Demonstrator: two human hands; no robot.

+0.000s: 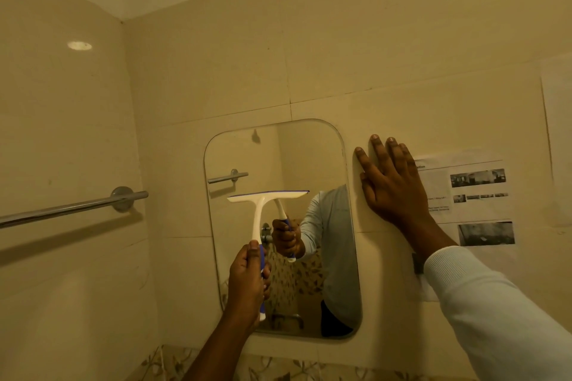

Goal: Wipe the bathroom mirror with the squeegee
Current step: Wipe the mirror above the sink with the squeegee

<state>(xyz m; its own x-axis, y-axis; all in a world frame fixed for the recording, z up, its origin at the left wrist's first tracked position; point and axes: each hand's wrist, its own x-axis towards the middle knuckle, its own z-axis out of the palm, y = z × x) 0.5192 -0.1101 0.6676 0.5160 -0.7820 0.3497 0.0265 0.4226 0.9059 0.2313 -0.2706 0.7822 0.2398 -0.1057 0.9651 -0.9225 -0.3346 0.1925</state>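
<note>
The left hand (247, 281) is wrapped tight round the blue-and-white handle of the squeegee (258, 210), fingers curled and thumb laid up the grip, low and a little left of the middle of the frame. From there the white neck rises to the crossbar, whose blue rubber edge meets its own reflection, so I judge it is pressed against the mirror (303, 158) about a third of the way down the glass, running from near the left edge to roughly the centre. The right hand (393, 189) holds nothing: it lies flat, fingers straight and spread, on the tiled wall (402, 86) just beside the mirror's right edge, the white sleeve (495, 303) trailing off to the lower right. How much is done is hard to say. I see no drops, foam or streaks to separate wiped glass from unwiped, but with the blade this high, the lower part and the strip along the right side look left to cover. Nothing lies on the glass in the blade's way. A chrome towel bar (71, 207) runs in from the left of the frame and ends clear of the mirror, printed sheets (473, 195) are stuck to the wall under and beyond the bracing hand, and a leaf-patterned tile border (278, 371) runs below — that lower edge is where a downward pull would have to stop.
</note>
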